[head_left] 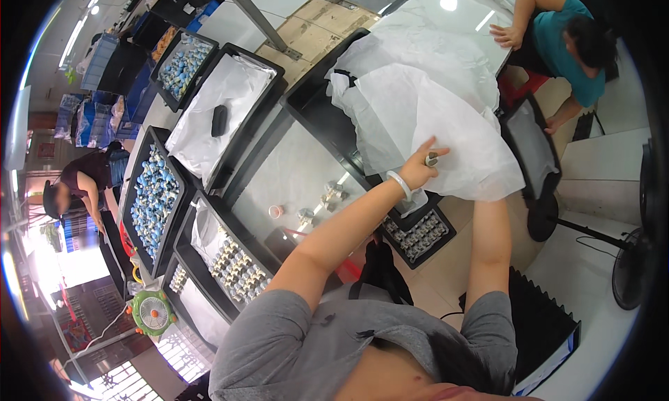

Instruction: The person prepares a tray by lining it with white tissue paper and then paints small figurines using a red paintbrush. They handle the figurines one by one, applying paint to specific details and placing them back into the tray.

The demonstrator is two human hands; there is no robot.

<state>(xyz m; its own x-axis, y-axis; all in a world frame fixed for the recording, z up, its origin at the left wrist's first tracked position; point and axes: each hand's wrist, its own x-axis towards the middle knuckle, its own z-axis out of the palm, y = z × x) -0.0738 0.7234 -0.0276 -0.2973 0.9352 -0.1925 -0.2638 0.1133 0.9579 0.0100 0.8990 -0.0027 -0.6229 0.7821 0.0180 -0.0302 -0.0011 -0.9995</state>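
Observation:
A large sheet of thin white paper (446, 108) spreads in front of me, over part of a black tray (324, 118) and the white tabletop. My left hand (418, 167) is at the sheet's near left side, fingers stretched and apart against it. A white bracelet (400, 184) circles that wrist, and a small grey and white thing, perhaps a ring, shows at its fingers. My right forearm (491, 240) reaches up under the sheet's near right corner. The paper hides my right hand, so its grip does not show. Below my left hand, a black tray (418, 237) holds rows of small grey pieces.
Small figures (304, 216) stand on the tabletop at left. Further left are black trays with blue and white pieces (153, 199), rows of figures (240, 270) and white paper (223, 97). One person (568, 42) works at far right, another (83, 178) at left. A fan (627, 268) stands right.

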